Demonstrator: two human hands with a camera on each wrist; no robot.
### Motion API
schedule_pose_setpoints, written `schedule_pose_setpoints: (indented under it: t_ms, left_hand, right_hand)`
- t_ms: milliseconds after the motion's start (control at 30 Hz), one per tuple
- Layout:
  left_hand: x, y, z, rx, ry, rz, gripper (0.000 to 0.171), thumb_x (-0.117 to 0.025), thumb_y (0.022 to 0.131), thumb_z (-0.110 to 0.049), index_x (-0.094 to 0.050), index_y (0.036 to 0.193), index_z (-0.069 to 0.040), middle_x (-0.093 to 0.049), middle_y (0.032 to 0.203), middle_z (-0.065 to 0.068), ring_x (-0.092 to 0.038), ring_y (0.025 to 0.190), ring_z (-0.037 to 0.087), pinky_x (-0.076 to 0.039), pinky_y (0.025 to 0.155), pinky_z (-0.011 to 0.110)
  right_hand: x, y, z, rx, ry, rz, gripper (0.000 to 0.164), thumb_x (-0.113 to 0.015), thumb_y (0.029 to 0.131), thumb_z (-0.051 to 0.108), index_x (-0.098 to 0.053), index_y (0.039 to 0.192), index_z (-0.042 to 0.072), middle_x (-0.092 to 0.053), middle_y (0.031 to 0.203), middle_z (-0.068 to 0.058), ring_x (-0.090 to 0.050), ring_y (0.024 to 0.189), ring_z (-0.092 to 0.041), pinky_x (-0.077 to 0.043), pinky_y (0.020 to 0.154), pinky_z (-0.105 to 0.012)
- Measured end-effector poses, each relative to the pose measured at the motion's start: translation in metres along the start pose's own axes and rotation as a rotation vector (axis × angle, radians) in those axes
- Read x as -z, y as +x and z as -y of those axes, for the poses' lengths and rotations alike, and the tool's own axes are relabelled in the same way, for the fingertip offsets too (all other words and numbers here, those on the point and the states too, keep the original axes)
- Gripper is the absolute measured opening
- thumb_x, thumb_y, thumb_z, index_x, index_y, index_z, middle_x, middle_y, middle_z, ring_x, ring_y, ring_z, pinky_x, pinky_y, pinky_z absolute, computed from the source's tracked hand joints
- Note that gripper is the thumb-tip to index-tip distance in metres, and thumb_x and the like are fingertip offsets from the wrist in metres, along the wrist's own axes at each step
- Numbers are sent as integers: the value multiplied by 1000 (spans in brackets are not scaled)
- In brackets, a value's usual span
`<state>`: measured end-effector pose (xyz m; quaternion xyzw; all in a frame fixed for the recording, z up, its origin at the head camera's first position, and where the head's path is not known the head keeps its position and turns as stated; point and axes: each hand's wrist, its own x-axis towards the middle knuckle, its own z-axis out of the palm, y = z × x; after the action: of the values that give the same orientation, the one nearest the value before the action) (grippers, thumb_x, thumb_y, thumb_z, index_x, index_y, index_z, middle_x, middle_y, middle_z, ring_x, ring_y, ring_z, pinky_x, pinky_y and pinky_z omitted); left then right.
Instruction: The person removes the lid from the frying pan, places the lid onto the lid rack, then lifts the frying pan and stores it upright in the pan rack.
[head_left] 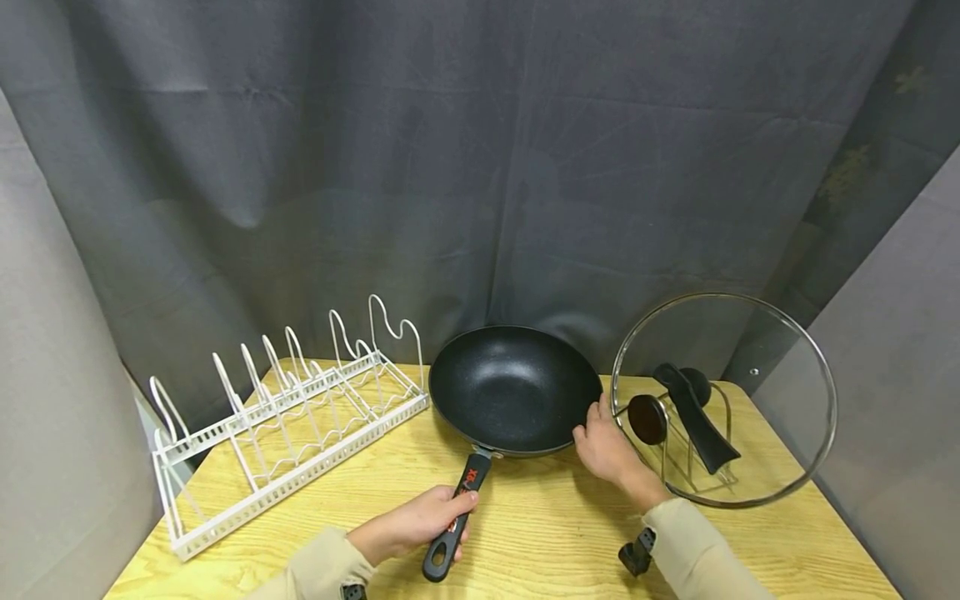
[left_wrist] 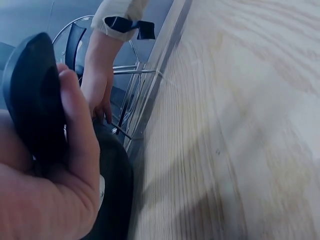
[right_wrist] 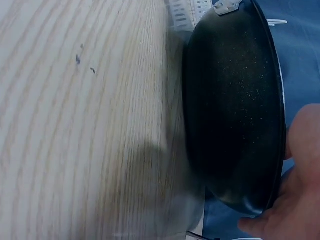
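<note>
A black wok with a long black handle sits at the middle of the table, near its back edge. My left hand grips that handle, thumb on top and fingers curled beneath. In the left wrist view the handle end stands out above the curled fingers. At the wok's right side my right hand holds the rim. The right wrist view shows the wok's dark outer wall, with the right hand at the rim, thumb and fingers on either side of it.
To the left stands a white wire rack with several upright loops, its right end close to the wok. A large glass lid with a black handle leans in a wire stand on the right. Grey curtain hangs behind the table.
</note>
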<state>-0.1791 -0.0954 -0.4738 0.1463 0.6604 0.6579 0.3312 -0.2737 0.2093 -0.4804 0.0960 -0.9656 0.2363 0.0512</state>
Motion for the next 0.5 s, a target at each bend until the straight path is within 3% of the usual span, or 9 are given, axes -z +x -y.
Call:
schedule_pose_setpoints:
  t_ms: [500]
  left_hand:
    - [-24, 6, -4, 9, -46, -69, 26, -42, 102, -26, -50, 98, -2, -52, 62, 5, -55, 45, 11, -49, 47, 24]
  right_hand:
    - [2, 7, -13, 11, 34, 39, 57, -32, 99, 14, -13, 138, -23, 7, 147, -37, -11, 135, -49, -22, 106, -56]
